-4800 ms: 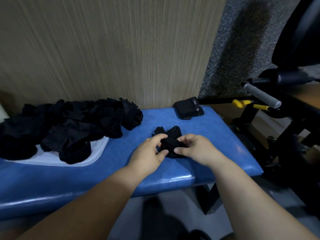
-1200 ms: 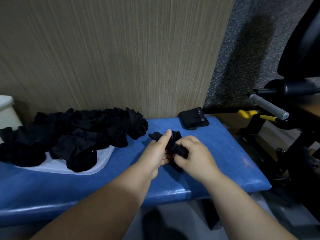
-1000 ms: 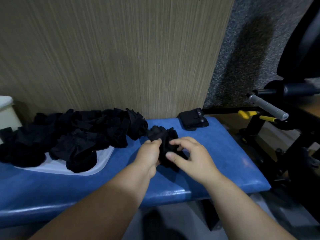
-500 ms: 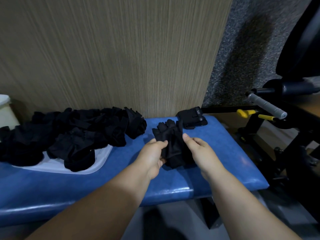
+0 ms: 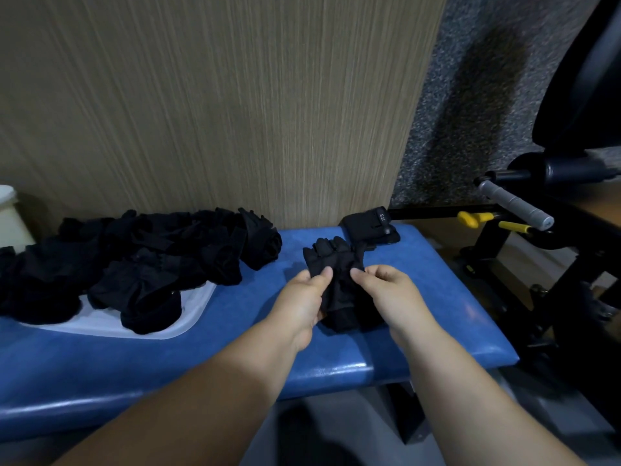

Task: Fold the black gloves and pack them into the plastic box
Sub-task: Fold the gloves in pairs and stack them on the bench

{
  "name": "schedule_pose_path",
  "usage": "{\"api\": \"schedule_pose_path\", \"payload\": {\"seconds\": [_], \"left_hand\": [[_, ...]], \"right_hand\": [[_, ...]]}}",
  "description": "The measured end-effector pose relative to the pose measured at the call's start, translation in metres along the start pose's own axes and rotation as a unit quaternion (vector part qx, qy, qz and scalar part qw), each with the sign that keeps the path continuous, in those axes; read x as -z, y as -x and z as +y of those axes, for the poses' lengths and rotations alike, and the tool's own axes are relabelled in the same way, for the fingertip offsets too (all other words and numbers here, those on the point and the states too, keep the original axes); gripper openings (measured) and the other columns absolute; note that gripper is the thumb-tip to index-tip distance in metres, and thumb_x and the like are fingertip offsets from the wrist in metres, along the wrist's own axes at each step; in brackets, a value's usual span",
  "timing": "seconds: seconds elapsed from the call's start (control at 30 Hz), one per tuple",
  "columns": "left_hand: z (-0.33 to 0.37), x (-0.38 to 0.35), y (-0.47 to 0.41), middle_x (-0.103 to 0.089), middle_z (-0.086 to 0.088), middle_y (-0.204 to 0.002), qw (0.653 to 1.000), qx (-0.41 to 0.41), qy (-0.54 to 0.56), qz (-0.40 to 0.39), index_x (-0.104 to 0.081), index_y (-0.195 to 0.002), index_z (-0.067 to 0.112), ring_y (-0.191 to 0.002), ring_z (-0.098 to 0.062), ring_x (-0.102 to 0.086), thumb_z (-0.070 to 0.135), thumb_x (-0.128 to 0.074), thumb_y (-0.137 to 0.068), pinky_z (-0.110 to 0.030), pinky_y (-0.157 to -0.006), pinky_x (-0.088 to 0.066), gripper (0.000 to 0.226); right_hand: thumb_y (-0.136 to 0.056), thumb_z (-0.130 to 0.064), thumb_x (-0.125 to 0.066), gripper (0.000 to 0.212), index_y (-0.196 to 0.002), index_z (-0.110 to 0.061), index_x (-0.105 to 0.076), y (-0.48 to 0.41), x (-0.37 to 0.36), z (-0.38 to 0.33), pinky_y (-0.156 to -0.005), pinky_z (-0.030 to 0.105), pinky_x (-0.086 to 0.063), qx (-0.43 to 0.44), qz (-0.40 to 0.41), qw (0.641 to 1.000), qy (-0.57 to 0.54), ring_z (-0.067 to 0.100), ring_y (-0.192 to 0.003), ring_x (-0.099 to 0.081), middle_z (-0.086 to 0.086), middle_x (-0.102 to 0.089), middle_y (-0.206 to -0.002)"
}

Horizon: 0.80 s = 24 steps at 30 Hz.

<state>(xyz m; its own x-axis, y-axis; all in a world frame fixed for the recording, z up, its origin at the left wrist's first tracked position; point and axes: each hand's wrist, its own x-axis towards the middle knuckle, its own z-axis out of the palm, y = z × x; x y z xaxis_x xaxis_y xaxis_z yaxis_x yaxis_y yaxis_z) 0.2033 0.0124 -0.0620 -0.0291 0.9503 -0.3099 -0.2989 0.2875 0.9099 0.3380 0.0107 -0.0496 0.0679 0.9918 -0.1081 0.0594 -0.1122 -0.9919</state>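
Observation:
A black glove point(image 5: 336, 264) lies stretched out on the blue padded bench point(image 5: 437, 297), its fingers pointing away from me. My left hand point(image 5: 302, 301) pinches its left side and my right hand point(image 5: 389, 294) pinches its right side, both at mid-length. A heap of several black gloves point(image 5: 141, 260) sits to the left on a white plastic tray point(image 5: 100, 322). A folded black glove point(image 5: 369, 227) lies at the bench's far edge by the wall.
A wood-grain wall panel point(image 5: 218, 112) stands right behind the bench. Black exercise equipment with a grey handle point(image 5: 514, 205) and yellow knobs point(image 5: 470, 218) crowds the right side. A white container's edge point(image 5: 8, 216) shows at far left.
The glove was bunched between my hands a second ago. It is now spread flat and long on the bench, with each hand holding one side.

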Motion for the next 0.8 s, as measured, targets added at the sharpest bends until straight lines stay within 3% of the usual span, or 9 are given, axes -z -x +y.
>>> {"api": "schedule_pose_path", "payload": {"seconds": [0.1,0.23,0.43,0.5,0.67,0.73,0.8], "left_hand": [[0.000,-0.003,0.001,-0.074,-0.002,-0.099,1.000,-0.003,0.015,0.010,-0.064,-0.101,0.023,-0.096,-0.019,-0.069,0.027,-0.054,-0.097,-0.041,-0.095,-0.052,0.011],[-0.003,-0.005,-0.005,-0.072,-0.002,-0.101,0.998,-0.021,0.018,0.050,-0.063,-0.101,0.026,-0.094,-0.019,-0.069,0.030,-0.055,-0.097,-0.039,-0.089,-0.055,0.010],[-0.011,-0.018,-0.013,-0.072,-0.006,-0.099,0.995,-0.048,-0.017,0.090,-0.060,-0.097,0.022,-0.094,-0.025,-0.069,0.040,-0.058,-0.093,-0.048,-0.087,-0.055,0.019],[-0.014,-0.024,-0.015,-0.070,-0.005,-0.101,0.992,-0.057,-0.030,0.105,-0.058,-0.101,0.021,-0.094,-0.024,-0.067,0.046,-0.056,-0.092,-0.047,-0.088,-0.055,0.027],[-0.017,-0.035,-0.021,-0.062,0.000,-0.106,0.986,-0.092,-0.064,0.123,-0.047,-0.115,0.027,-0.096,-0.018,-0.061,0.033,-0.051,-0.098,-0.037,-0.088,-0.052,0.019],[-0.018,-0.037,-0.022,-0.061,0.000,-0.102,0.981,-0.116,-0.099,0.119,-0.040,-0.127,0.030,-0.092,-0.018,-0.061,0.022,-0.051,-0.098,-0.036,-0.087,-0.052,0.032],[-0.019,-0.036,-0.023,-0.060,-0.002,-0.106,0.969,-0.143,-0.168,0.113,-0.036,-0.135,0.031,-0.093,-0.018,-0.060,0.016,-0.051,-0.097,-0.033,-0.084,-0.050,0.044]], "right_hand": [[-0.088,-0.019,-0.066,0.015,-0.078,-0.014,-0.056,-0.002,0.002,0.001,-0.075,0.038,-0.053,-0.014,-0.002,0.999,-0.031,0.021,-0.077,-0.062,0.007,-0.066,-0.078],[-0.093,-0.016,-0.059,0.007,-0.087,-0.012,-0.058,-0.004,0.006,-0.002,-0.085,0.046,-0.054,-0.031,-0.009,0.996,-0.083,0.025,-0.082,-0.065,0.011,-0.068,-0.086],[-0.095,-0.022,-0.055,0.011,-0.085,-0.018,-0.053,-0.010,0.011,0.000,-0.088,0.056,-0.052,0.004,0.029,1.000,-0.010,0.041,-0.098,-0.064,0.021,-0.067,-0.102],[-0.095,-0.023,-0.054,0.009,-0.087,-0.021,-0.053,-0.011,0.016,0.000,-0.086,0.057,-0.052,0.012,0.032,0.999,0.012,0.041,-0.100,-0.063,0.017,-0.066,-0.104],[-0.098,-0.012,-0.049,0.012,-0.095,-0.023,-0.049,-0.018,0.029,0.003,-0.081,0.050,-0.054,0.038,0.031,0.998,0.027,0.028,-0.088,-0.065,-0.002,-0.066,-0.099],[-0.098,-0.010,-0.048,0.019,-0.100,-0.029,-0.047,-0.020,0.034,0.007,-0.071,0.043,-0.054,0.047,0.033,0.996,0.062,0.021,-0.077,-0.063,-0.002,-0.067,-0.096],[-0.097,-0.008,-0.047,0.028,-0.108,-0.034,-0.043,-0.021,0.037,0.010,-0.057,0.028,-0.048,0.055,0.025,0.992,0.114,0.015,-0.065,-0.058,-0.001,-0.067,-0.092]]}}
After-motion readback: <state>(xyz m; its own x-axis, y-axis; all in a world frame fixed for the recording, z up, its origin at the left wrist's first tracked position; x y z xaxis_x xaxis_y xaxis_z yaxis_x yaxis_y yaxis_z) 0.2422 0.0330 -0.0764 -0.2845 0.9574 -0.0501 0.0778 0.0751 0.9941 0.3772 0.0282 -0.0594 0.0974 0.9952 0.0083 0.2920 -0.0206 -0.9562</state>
